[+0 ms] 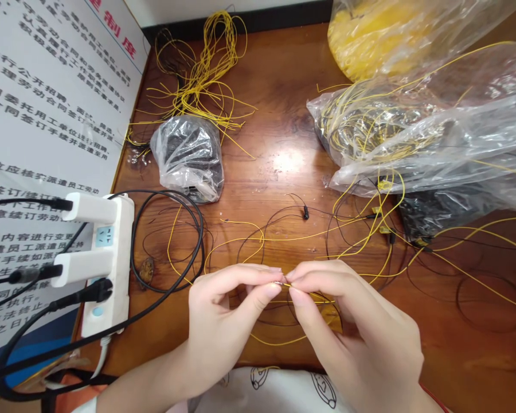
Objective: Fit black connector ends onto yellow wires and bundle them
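My left hand [227,304] and my right hand [348,321] meet fingertip to fingertip over the near edge of the wooden table [284,115]. Both pinch the bare end of a thin yellow wire [286,284] between thumb and forefinger. The wire trails off to the right and loops under my right hand. Thin black wires [284,218] lie loose on the wood just beyond my fingers.
A white power strip [107,264] with plugged black cables sits at the left edge, beside a printed board [38,115]. A small clear bag [189,155] of dark parts, a tangle of yellow wires [206,74] and large plastic bags [425,126] of wires fill the back and right.
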`<state>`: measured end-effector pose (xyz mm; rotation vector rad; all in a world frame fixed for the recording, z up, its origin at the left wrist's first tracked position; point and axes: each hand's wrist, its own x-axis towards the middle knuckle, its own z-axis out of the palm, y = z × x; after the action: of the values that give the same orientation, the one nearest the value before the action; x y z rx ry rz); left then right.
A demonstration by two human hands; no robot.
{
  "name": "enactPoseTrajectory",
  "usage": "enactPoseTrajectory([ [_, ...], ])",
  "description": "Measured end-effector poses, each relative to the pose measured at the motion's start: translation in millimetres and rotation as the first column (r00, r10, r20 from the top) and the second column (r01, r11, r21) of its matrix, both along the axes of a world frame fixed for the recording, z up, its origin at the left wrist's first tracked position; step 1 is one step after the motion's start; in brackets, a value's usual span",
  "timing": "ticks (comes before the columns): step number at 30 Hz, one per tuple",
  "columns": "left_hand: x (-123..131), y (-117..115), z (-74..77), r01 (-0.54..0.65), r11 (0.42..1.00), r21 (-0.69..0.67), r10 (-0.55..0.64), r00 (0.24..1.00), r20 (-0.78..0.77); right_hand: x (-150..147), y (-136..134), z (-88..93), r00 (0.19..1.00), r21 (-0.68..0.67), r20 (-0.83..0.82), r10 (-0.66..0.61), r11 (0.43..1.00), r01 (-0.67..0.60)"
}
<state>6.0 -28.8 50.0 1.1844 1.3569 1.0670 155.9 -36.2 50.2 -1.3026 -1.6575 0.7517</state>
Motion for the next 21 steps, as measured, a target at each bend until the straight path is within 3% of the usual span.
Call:
enactPoseTrajectory([
  [21, 0.0, 1.6, 0.1, 0.009, 1.0, 0.008, -0.009, 1.0, -0.027, -0.1, 0.4, -0.9, 1.0, 0.013, -0.001, -0.012, 1.0, 0.012],
])
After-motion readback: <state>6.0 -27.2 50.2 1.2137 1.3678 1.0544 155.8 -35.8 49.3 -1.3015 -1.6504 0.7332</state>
